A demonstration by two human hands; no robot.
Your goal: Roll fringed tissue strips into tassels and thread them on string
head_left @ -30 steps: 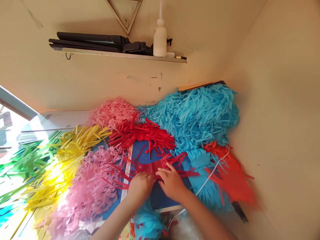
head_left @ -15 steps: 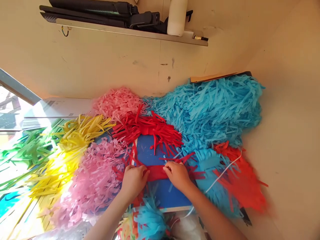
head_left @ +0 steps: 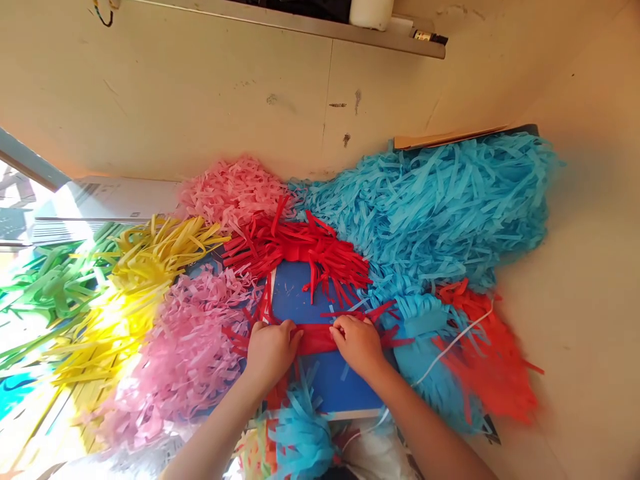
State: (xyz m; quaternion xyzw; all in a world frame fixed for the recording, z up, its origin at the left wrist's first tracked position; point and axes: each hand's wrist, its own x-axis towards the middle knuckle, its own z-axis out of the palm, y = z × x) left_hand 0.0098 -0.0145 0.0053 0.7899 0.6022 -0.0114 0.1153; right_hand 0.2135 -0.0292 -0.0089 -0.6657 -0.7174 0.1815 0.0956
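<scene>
Both hands hold a strip of red fringed tissue paper stretched flat between them over a blue board. My left hand pinches its left part, fingers curled. On the right part, my right hand grips with thumb and fingertips. Cut fringe fans out past each hand. Just beyond lies a pile of red fringed tissue. Pink-purple tissue fringe is beside my left hand, and blue fringe beside my right. A blue tassel hangs at the board's near edge.
A large blue tissue heap lies at the back right, with orange-red fringe below it. Pink, yellow and green fringes spread leftward. A white cord crosses the right side. A shelf is on the wall.
The camera view has tilted down slightly, so the shelf sits higher in the picture. Both hands keep their grip on the red strip, with hardly any movement.
</scene>
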